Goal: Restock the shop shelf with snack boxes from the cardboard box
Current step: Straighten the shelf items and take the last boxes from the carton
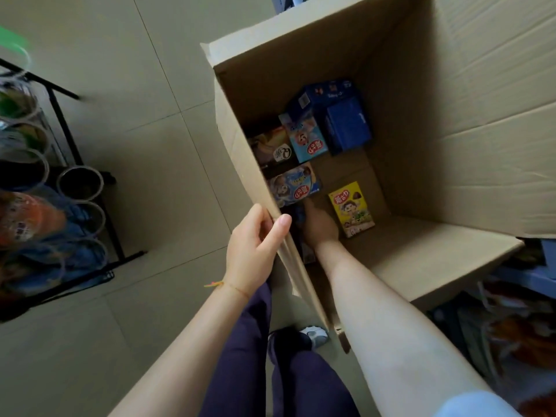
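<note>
Floor (126,121): pale square tiles with thin dark joints, filling the view from 7 to 11 o'clock.
Cardboard box (451,121): large, plain brown, open at the top, standing on the floor and taking up the centre and the 1 to 4 o'clock part of the view; its flaps stand up or fold outward, and creases run across the right wall.
Display rack (64,124): black metal frame at 9 o'clock, holding clear round tubs with blurred, colourful contents.
Snack boxes: lying loose on the bottom of the cardboard box, mostly along its left wall.
Dark blue snack box (346,124): the biggest of them, at the far end, toward 12 o'clock, partly stacked over its neighbours.
Light blue snack box (305,139): cartoon face and a red round label, just beside the dark blue one.
Brown snack box (272,147): dark, with a round white mark, against the left wall.
Second blue snack box (296,185): same red label, nearer the person than the first.
Yellow snack box (351,209): cartoon child on the front, lying flat and apart from the others, toward 3 o'clock of the reaching hand.
Left hand (254,245): grips the top edge of the box's left wall, thumb inside, fingers outside.
Right hand (320,224): reaches down to the box bottom beside the yellow snack box; its fingers are hidden, so I cannot tell what it holds.
</note>
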